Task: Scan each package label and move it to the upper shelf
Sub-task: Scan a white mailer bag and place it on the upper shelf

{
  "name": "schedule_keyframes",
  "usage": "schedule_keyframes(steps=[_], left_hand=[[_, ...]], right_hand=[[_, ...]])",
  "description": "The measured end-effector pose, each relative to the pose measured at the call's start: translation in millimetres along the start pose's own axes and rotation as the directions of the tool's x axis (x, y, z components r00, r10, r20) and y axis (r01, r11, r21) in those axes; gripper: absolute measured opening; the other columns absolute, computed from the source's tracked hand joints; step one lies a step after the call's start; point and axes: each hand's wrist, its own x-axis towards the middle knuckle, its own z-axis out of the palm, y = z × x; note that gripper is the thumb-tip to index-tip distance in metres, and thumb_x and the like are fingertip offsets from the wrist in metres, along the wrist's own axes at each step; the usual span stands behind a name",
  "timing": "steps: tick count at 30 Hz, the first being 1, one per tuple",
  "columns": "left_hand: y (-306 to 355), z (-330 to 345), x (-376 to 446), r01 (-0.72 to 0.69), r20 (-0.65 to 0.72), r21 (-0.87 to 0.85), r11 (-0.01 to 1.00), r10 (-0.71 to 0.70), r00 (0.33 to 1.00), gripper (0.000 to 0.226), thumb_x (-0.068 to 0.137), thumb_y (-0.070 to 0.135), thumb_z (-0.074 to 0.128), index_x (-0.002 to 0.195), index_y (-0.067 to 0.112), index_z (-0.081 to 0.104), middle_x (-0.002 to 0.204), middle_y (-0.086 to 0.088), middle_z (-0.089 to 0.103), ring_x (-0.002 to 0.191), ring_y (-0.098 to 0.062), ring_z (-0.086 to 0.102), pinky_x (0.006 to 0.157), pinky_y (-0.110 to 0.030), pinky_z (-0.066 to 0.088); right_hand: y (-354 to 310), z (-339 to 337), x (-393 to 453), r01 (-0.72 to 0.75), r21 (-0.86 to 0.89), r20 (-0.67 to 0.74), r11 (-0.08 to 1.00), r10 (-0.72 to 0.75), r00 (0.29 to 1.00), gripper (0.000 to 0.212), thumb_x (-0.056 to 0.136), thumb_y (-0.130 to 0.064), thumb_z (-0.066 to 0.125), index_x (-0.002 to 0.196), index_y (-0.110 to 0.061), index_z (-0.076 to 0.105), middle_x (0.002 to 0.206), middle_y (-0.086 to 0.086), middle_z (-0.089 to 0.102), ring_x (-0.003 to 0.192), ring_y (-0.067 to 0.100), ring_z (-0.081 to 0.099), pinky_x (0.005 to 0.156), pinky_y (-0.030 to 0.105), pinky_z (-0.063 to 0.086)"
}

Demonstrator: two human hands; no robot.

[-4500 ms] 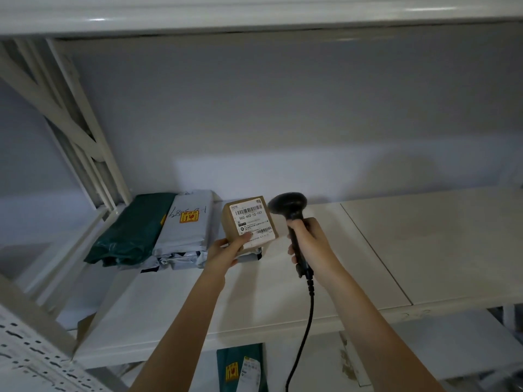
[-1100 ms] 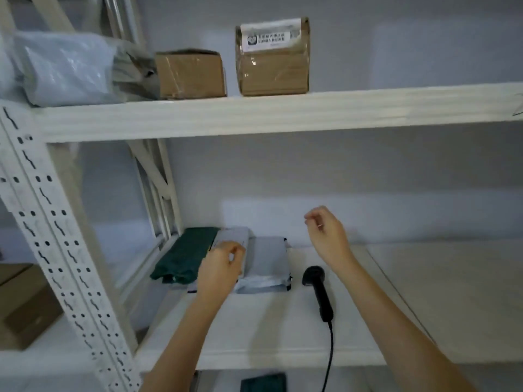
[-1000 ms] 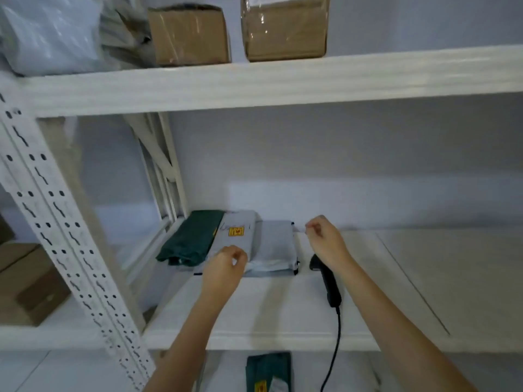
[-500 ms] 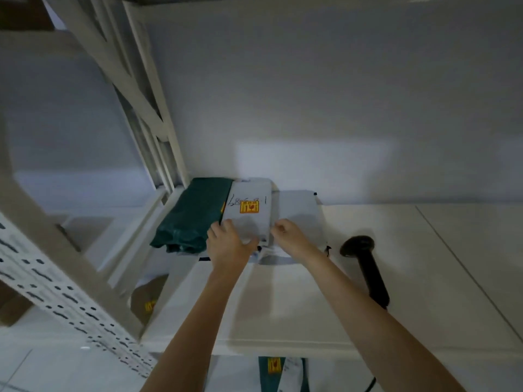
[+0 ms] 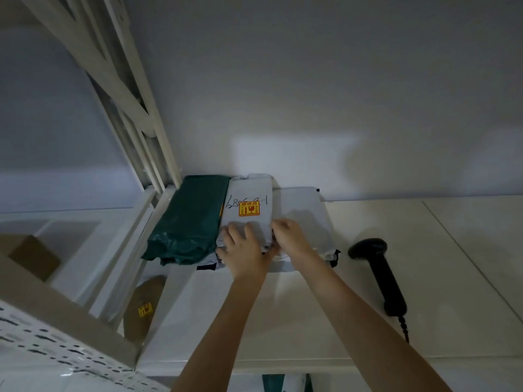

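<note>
**Shelf stock, head view: grey mailer being taken up**

We are looking at a pale metal shelf (image 5: 311,321) against a grey wall, with a perforated upright (image 5: 56,343) at lower left.

- Green mailer (image 5: 189,222): lying at the left end of the shelf, touching the grey one.
- Grey mailer (image 5: 249,205), marked with handwriting and a yellow fragile sticker (image 5: 249,208): lying on a second flat grey bag (image 5: 305,219). Our left hand (image 5: 243,247) is resting over its near edge, fingers curling onto it; our right hand (image 5: 288,239) is gripping the same edge from the right side. Both are grasping it, as far as we are able to see.
- Scanner (image 5: 379,273): lying unheld on the shelf, well right of the parcels, cord trailing over the front edge.
- Brown parcel (image 5: 144,306): sitting on the level below.

We are judging the step as the pick-up before scanning. No printed label is showing, so we are advising lifting only the top bag, then turning it to find the barcode, and keeping one hand free for the scanner.
</note>
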Motion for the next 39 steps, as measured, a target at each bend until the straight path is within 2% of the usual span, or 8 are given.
schedule_keyframes(steps=[11,17,22,26,29,32,36,39], left_hand=[[5,-25,-2,0.022,0.111,-0.065,0.998,-0.015,0.994,0.056,0.090,0.051,0.044,0.138,0.026,0.035,0.146,-0.008,0.032,0.137,-0.031,0.023,0.104,-0.050,0.028],[22,-81,14,0.135,0.220,-0.136,0.982,-0.103,0.970,0.051,0.091,0.047,0.036,0.131,0.016,0.046,0.137,-0.012,0.047,0.129,-0.032,0.040,0.109,-0.058,0.020],[60,-113,29,0.051,0.090,-0.275,0.960,-0.027,0.996,0.071,0.083,0.058,0.052,0.129,0.007,0.035,0.128,-0.015,0.050,0.115,-0.034,0.053,0.088,-0.041,0.043],[84,-113,28,0.064,0.023,-0.292,0.954,-0.060,0.998,0.073,0.079,0.053,0.063,0.124,0.004,0.032,0.127,-0.017,0.050,0.112,-0.037,0.056,0.084,-0.041,0.045],[86,-107,28,0.071,0.034,-0.423,0.904,-0.063,0.997,0.067,0.079,0.042,0.066,0.122,0.003,0.035,0.119,-0.015,0.054,0.109,-0.035,0.056,0.083,-0.039,0.045],[76,-97,36,0.114,0.141,-0.689,0.716,-0.022,0.990,0.046,0.074,0.029,0.069,0.104,0.002,0.048,0.103,-0.014,0.061,0.095,-0.027,0.061,0.077,-0.035,0.050],[60,-87,26,0.394,0.436,-0.860,0.324,0.068,0.897,0.040,0.072,0.022,0.075,0.107,0.006,0.062,0.106,-0.012,0.069,0.095,-0.026,0.065,0.071,-0.033,0.054],[53,-75,15,0.450,0.487,-0.868,0.208,0.186,0.853,0.043,0.077,0.019,0.071,0.117,0.005,0.062,0.106,-0.012,0.071,0.094,-0.025,0.066,0.067,-0.028,0.052]], right_hand=[[-10,-5,0,-0.165,0.066,0.134,0.984,0.155,0.979,0.017,0.082,-0.016,0.065,0.091,-0.003,0.060,0.067,0.009,0.060,0.061,0.020,0.062,0.055,0.028,0.057],[0,-9,-2,0.116,-0.059,-0.097,0.992,-0.121,0.988,0.026,0.076,-0.031,0.074,0.072,-0.012,0.057,0.064,0.003,0.061,0.059,0.017,0.060,0.066,0.032,0.052],[-9,-20,-36,0.283,-0.452,-0.295,0.846,-0.441,0.847,0.069,0.074,-0.046,0.071,0.131,-0.017,0.043,0.110,0.001,0.067,0.097,0.023,0.066,0.079,0.035,0.053],[-12,-29,-49,0.355,-0.719,-0.340,0.597,-0.749,0.569,0.078,0.045,-0.044,0.089,0.107,-0.013,0.054,0.071,-0.001,0.070,0.054,0.017,0.068,0.039,0.022,0.046],[-14,-45,-56,0.412,-0.731,-0.200,0.544,-0.748,0.633,0.085,0.053,-0.052,0.083,0.121,-0.015,0.047,0.086,0.000,0.072,0.070,0.016,0.070,0.049,0.025,0.052],[-7,-73,-44,0.533,-0.271,-0.013,0.802,-0.557,0.831,0.072,0.073,-0.061,0.064,0.129,-0.018,0.047,0.116,0.005,0.064,0.105,0.022,0.064,0.084,0.045,0.055],[-8,-127,-37,0.177,-0.162,-0.105,0.971,-0.195,0.975,0.079,0.081,-0.050,0.063,0.143,-0.012,0.031,0.143,0.007,0.041,0.130,0.027,0.044,0.103,0.037,0.042],[-2,-153,-48,0.055,0.100,0.139,0.993,-0.069,0.988,0.067,0.080,-0.044,0.067,0.132,-0.006,0.050,0.127,0.004,0.062,0.114,0.025,0.062,0.098,0.036,0.048]])
